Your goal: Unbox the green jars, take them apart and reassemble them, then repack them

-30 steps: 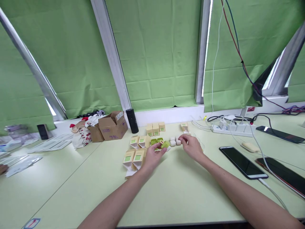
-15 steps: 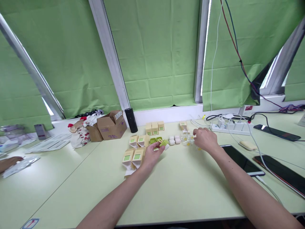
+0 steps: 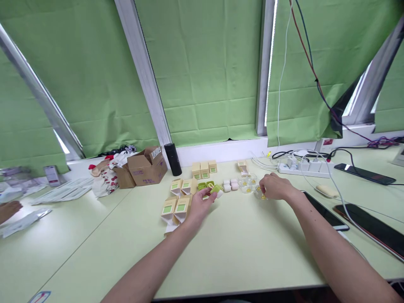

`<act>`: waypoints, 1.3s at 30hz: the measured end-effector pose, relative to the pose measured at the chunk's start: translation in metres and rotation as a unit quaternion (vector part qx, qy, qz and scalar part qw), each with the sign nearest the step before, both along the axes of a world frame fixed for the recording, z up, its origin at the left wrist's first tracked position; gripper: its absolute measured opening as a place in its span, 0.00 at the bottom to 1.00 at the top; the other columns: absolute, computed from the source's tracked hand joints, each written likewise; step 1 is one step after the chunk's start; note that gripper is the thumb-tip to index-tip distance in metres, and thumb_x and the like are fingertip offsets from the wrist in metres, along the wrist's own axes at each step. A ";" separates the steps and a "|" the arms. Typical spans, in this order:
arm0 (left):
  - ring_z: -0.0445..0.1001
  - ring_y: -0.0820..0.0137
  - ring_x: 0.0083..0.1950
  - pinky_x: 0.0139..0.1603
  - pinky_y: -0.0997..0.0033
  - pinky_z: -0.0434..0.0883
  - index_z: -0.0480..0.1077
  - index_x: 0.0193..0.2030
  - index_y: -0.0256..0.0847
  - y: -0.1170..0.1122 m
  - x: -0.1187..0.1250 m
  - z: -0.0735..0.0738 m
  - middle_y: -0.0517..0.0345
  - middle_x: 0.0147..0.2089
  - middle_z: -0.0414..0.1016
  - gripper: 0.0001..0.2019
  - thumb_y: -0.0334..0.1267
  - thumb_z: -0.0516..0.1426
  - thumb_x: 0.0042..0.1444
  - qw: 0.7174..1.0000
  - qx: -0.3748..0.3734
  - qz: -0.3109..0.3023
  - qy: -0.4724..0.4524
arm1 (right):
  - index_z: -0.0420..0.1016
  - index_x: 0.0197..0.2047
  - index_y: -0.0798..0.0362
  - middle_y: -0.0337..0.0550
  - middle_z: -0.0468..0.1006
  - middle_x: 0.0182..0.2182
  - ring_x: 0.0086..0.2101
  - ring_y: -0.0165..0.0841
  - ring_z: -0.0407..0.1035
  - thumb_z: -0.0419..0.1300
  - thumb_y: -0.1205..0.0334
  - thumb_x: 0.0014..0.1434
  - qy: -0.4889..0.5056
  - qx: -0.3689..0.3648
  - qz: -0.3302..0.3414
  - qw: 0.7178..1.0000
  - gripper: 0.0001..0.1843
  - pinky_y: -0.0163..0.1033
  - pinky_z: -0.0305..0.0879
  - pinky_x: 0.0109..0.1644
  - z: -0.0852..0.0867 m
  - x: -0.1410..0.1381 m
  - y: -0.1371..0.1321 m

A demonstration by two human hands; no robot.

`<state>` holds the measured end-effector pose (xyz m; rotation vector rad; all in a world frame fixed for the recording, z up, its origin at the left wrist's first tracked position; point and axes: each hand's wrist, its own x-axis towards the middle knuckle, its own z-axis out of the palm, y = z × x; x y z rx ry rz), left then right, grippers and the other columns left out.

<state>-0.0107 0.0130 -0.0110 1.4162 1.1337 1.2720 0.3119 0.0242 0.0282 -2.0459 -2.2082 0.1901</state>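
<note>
My left hand (image 3: 202, 203) is closed round a small green case (image 3: 216, 189) with a pale strap and a white part underneath. Green cases (image 3: 205, 185) lie just behind its fingers. My right hand (image 3: 274, 186) reaches down with its fingertips pinched at a clear round piece with a yellow centre (image 3: 260, 193); the contact is partly hidden. More clear round pieces (image 3: 247, 184) with yellow middles sit to its left. Between the hands stand several small white and pinkish cases (image 3: 230, 185). Folded card boxes with green windows (image 3: 182, 207) stand left of my left hand.
Small card boxes (image 3: 204, 170) and a black cylinder (image 3: 173, 159) stand at the back, beside a cardboard carton (image 3: 147, 166). A tablet (image 3: 326, 212), phone (image 3: 374, 229) and power strip (image 3: 304, 168) with cables lie right. Another person's hand (image 3: 9, 210) is at far left.
My right hand has moved slightly right and down, from the group of clear pieces to the one nearest me. My left hand still holds the green case. The other person's hand has drawn back left.
</note>
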 end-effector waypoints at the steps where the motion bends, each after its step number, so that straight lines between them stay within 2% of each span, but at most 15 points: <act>1: 0.79 0.64 0.42 0.50 0.60 0.74 0.82 0.50 0.37 0.000 0.000 0.000 0.43 0.54 0.82 0.28 0.56 0.71 0.50 1.000 0.000 0.001 -0.004 | 0.80 0.29 0.49 0.52 0.79 0.43 0.51 0.50 0.70 0.64 0.74 0.47 0.016 0.005 0.007 1.000 0.10 0.45 0.67 0.43 0.001 0.000 -0.001; 4: 0.79 0.65 0.40 0.48 0.61 0.74 0.81 0.50 0.38 0.001 0.000 -0.001 0.45 0.52 0.83 0.28 0.56 0.72 0.48 1.000 -0.006 0.009 -0.026 | 0.79 0.29 0.50 0.49 0.80 0.40 0.44 0.45 0.73 0.64 0.71 0.47 0.116 0.015 0.055 0.992 0.07 0.44 0.67 0.43 0.006 -0.003 -0.004; 7: 0.78 0.66 0.39 0.48 0.63 0.73 0.81 0.49 0.37 0.002 0.000 0.000 0.45 0.52 0.82 0.28 0.57 0.72 0.48 0.999 -0.008 0.015 -0.039 | 0.75 0.30 0.50 0.46 0.81 0.38 0.41 0.41 0.74 0.63 0.67 0.51 0.285 0.009 0.146 0.947 0.02 0.44 0.69 0.46 0.011 -0.014 -0.009; 10: 0.78 0.65 0.42 0.47 0.65 0.73 0.81 0.48 0.38 0.002 0.000 0.001 0.46 0.52 0.82 0.27 0.56 0.72 0.48 0.998 0.010 0.011 -0.062 | 0.72 0.31 0.50 0.43 0.79 0.36 0.40 0.40 0.74 0.65 0.62 0.52 0.449 -0.042 0.218 0.866 0.05 0.46 0.72 0.46 0.013 -0.034 -0.014; 13: 0.78 0.62 0.47 0.46 0.67 0.73 0.81 0.48 0.37 0.004 -0.001 0.001 0.46 0.50 0.83 0.27 0.56 0.71 0.49 0.996 0.025 0.001 -0.087 | 0.71 0.34 0.50 0.45 0.81 0.44 0.44 0.40 0.74 0.71 0.58 0.51 0.588 -0.085 0.249 0.765 0.13 0.48 0.75 0.48 0.009 -0.054 -0.014; 15: 0.77 0.61 0.49 0.45 0.67 0.73 0.81 0.47 0.37 0.005 -0.001 0.000 0.45 0.50 0.83 0.27 0.56 0.71 0.49 0.996 0.031 0.001 -0.089 | 0.72 0.39 0.50 0.47 0.80 0.47 0.44 0.40 0.75 0.73 0.57 0.49 0.646 -0.115 0.263 0.708 0.18 0.50 0.76 0.47 0.004 -0.064 -0.013; 18: 0.77 0.61 0.49 0.45 0.66 0.74 0.81 0.47 0.36 0.007 -0.002 -0.001 0.44 0.52 0.82 0.27 0.56 0.71 0.49 0.995 0.037 0.006 -0.091 | 0.73 0.45 0.48 0.48 0.80 0.49 0.41 0.38 0.75 0.75 0.57 0.47 0.712 -0.107 0.244 0.649 0.23 0.44 0.74 0.40 -0.009 -0.077 -0.011; 21: 0.78 0.61 0.48 0.45 0.66 0.74 0.81 0.47 0.36 0.008 -0.002 -0.002 0.44 0.51 0.82 0.26 0.56 0.71 0.50 0.994 0.036 0.005 -0.098 | 0.74 0.49 0.46 0.48 0.81 0.49 0.42 0.39 0.75 0.75 0.56 0.49 0.764 -0.112 0.204 0.601 0.25 0.40 0.70 0.36 -0.025 -0.091 -0.010; 23: 0.78 0.61 0.48 0.45 0.67 0.73 0.81 0.45 0.36 0.008 -0.002 -0.002 0.44 0.50 0.83 0.26 0.56 0.71 0.50 0.994 0.037 0.001 -0.106 | 0.75 0.50 0.46 0.49 0.82 0.48 0.41 0.39 0.76 0.75 0.54 0.49 0.776 -0.122 0.183 0.591 0.26 0.40 0.70 0.36 -0.035 -0.101 -0.012; 25: 0.78 0.61 0.48 0.44 0.67 0.73 0.81 0.45 0.36 0.008 -0.002 -0.002 0.44 0.50 0.83 0.25 0.56 0.71 0.50 0.993 0.039 -0.001 -0.114 | 0.75 0.50 0.46 0.49 0.82 0.48 0.40 0.40 0.77 0.75 0.52 0.50 0.778 -0.117 0.162 0.595 0.26 0.41 0.71 0.36 -0.043 -0.111 -0.014; 28: 0.78 0.62 0.47 0.44 0.67 0.73 0.81 0.46 0.36 0.008 -0.003 -0.002 0.45 0.50 0.83 0.25 0.56 0.71 0.49 0.992 0.037 0.000 -0.117 | 0.74 0.51 0.47 0.49 0.81 0.50 0.44 0.43 0.78 0.76 0.49 0.50 0.789 -0.115 0.146 0.586 0.28 0.45 0.77 0.38 -0.050 -0.122 -0.017; 35: 0.78 0.64 0.44 0.42 0.69 0.73 0.81 0.44 0.38 0.008 -0.002 0.002 0.48 0.47 0.83 0.25 0.57 0.71 0.49 0.990 0.040 0.004 -0.133 | 0.71 0.52 0.45 0.44 0.77 0.52 0.46 0.46 0.80 0.77 0.49 0.50 0.801 -0.130 0.155 0.564 0.30 0.49 0.81 0.39 -0.046 -0.126 -0.023; 39: 0.78 0.64 0.45 0.42 0.68 0.73 0.81 0.43 0.38 0.007 0.000 0.008 0.48 0.47 0.83 0.25 0.56 0.72 0.48 0.987 0.030 -0.006 -0.157 | 0.72 0.52 0.45 0.45 0.76 0.52 0.47 0.44 0.78 0.78 0.53 0.47 0.793 -0.104 0.149 0.582 0.31 0.46 0.80 0.37 -0.045 -0.125 -0.023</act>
